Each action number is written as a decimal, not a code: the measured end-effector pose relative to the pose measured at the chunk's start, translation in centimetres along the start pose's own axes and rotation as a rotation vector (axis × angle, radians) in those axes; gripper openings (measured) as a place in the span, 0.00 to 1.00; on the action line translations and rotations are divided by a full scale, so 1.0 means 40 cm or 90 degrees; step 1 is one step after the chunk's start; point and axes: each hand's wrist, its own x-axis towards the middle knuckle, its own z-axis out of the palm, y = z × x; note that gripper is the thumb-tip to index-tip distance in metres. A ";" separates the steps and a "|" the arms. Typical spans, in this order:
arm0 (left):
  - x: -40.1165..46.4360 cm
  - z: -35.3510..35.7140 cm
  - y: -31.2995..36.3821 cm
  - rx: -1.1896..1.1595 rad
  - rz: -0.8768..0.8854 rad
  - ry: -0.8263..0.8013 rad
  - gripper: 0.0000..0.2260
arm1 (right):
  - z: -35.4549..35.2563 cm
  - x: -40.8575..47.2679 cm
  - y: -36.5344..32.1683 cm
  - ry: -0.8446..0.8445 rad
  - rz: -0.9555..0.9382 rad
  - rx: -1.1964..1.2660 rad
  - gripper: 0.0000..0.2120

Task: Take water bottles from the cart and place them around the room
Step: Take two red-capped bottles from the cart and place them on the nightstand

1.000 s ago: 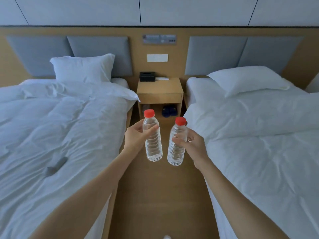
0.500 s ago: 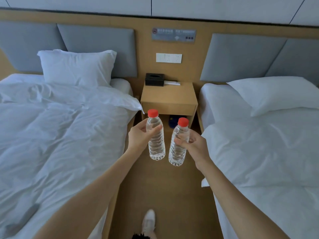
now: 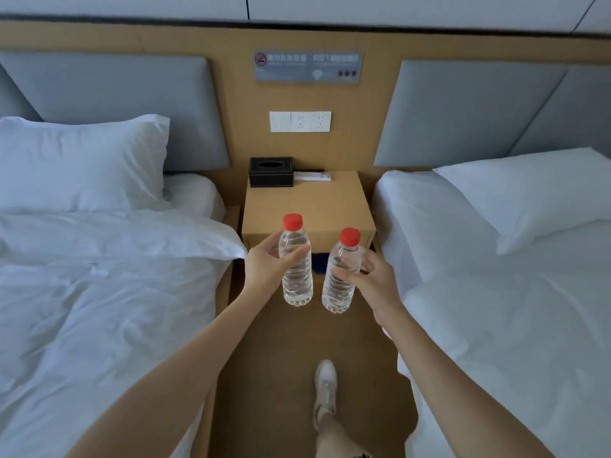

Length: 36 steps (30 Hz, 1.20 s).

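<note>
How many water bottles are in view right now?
2. One bottle is held in the left hand, the other bottle in the right hand, both before the nightstand. None elsewhere visible.

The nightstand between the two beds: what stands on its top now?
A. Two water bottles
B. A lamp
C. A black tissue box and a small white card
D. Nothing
C: on the nightstand a black tissue box stands at the back, with a small white card beside it.
</note>
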 end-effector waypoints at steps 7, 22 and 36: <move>0.367 0.106 -0.036 0.128 -0.025 -0.008 0.16 | -0.030 0.416 0.000 -0.037 -0.008 0.014 0.19; 0.977 0.253 -0.215 0.208 -0.134 0.056 0.28 | -0.019 1.100 0.131 -0.043 0.039 -0.041 0.36; 1.214 0.338 -0.544 0.145 -0.187 0.041 0.28 | 0.142 1.381 0.428 0.000 0.087 -0.065 0.31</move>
